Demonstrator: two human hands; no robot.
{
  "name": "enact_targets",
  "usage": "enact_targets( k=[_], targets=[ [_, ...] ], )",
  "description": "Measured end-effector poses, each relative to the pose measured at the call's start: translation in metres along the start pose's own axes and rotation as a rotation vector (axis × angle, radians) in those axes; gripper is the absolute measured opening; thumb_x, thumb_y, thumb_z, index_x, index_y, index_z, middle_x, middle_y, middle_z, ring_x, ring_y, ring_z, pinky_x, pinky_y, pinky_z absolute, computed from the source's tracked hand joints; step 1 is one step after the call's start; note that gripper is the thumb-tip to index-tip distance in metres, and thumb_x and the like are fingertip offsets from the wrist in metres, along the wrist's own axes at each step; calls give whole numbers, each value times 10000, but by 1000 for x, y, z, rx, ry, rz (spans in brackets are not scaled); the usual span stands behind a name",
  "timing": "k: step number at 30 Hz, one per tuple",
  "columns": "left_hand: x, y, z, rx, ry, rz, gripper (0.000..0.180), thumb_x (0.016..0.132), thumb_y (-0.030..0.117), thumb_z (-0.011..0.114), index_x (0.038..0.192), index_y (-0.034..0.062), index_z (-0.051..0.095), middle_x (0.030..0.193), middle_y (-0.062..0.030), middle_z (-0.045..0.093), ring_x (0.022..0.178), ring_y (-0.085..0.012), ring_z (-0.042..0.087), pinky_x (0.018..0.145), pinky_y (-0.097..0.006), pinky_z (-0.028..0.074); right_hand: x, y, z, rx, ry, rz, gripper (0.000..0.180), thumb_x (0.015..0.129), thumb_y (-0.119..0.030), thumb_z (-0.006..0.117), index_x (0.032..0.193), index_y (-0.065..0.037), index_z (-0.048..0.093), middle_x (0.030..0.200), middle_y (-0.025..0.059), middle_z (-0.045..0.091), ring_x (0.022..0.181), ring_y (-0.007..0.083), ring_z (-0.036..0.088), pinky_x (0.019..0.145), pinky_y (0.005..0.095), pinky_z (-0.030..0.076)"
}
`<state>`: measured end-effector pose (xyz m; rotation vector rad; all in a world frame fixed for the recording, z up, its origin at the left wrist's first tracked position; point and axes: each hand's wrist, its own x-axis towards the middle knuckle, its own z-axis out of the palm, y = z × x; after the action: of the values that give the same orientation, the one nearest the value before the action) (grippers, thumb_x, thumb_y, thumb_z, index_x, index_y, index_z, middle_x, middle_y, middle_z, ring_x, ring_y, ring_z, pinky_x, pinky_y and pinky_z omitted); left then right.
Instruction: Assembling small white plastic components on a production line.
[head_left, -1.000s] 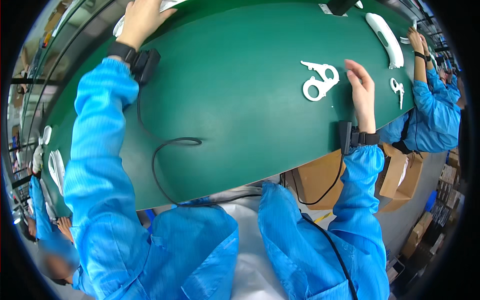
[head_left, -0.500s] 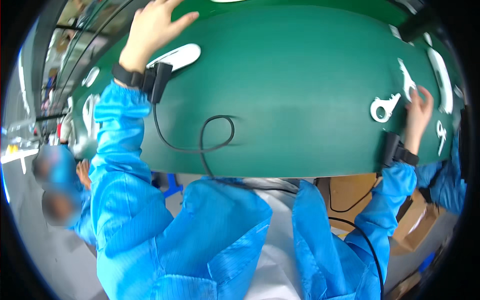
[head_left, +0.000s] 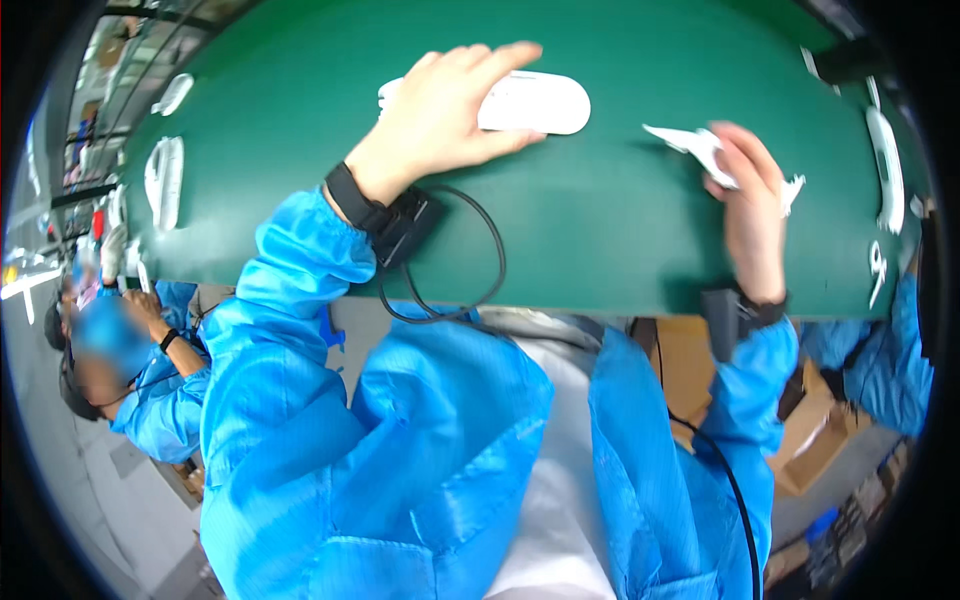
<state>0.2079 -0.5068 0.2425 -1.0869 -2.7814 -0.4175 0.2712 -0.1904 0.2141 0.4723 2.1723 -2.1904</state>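
My left hand [head_left: 445,115] rests on a white oval plastic shell [head_left: 530,102] lying on the green belt [head_left: 600,220], fingers wrapped over its left end. My right hand [head_left: 750,205] holds a thin white plastic frame piece [head_left: 700,145] just above the belt, to the right of the shell. Both arms wear blue sleeves and black wrist straps; a black cable [head_left: 470,270] loops from the left strap.
More white plastic parts lie along the belt: one long shell [head_left: 165,180] at the left, another [head_left: 885,170] at the right edge. A person in blue [head_left: 130,370] works at my left, another blue sleeve [head_left: 880,360] at the right. Cardboard boxes [head_left: 800,440] stand under the belt.
The left hand has come down the belt and onto the white shell. The right hand has lifted the white frame piece and moved it left, toward the shell.
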Motion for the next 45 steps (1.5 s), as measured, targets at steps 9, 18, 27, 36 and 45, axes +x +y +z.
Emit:
enact_targets(
  k=[9, 18, 27, 36, 45],
  targets=[
    [9, 14, 12, -193, 157, 220, 427, 718, 89, 758, 1137, 103, 673, 1059, -68, 643, 906, -251, 632, 771, -350, 531, -11, 2, 106, 26, -66, -93, 162, 874, -66, 506, 975, -22, 624, 624, 24, 579, 519, 65, 491, 480, 257, 386],
    [13, 23, 23, -91, 258, 86, 210, 767, 50, 713, 971, 94, 732, 909, -66, 659, 745, -239, 663, 655, -338, 544, -24, -1, 95, -828, -78, -863, 235, 786, -99, 663, 1018, -64, 662, 1008, 81, 663, 982, 247, 591, 796, 378, 480],
    [13, 28, 22, -71, 192, 37, 210, 778, 61, 696, 979, 108, 734, 918, -71, 659, 757, -255, 661, 655, -346, 542, -30, 9, 109, -939, 44, -777, 324, 768, 10, 583, 1089, -13, 621, 1074, 95, 664, 1084, 263, 569, 846, 386, 471],
    [27, 30, 11, -259, -3, -19, 257, 759, 146, 721, 1011, 95, 709, 936, -75, 639, 778, -270, 650, 672, -358, 537, -31, -4, 108, -982, -11, -663, 305, 732, 8, 599, 1037, 6, 613, 981, 104, 661, 1021, 270, 571, 868, 402, 420],
    [15, 18, 12, -26, -10, 185, 439, 664, 202, 763, 1087, 112, 685, 1109, -99, 609, 965, -267, 608, 857, -381, 475, -20, -8, 76, -894, -302, -729, 386, 723, -9, 593, 1107, 5, 628, 1165, 109, 637, 1113, 270, 539, 927, 429, 391]
  ],
)
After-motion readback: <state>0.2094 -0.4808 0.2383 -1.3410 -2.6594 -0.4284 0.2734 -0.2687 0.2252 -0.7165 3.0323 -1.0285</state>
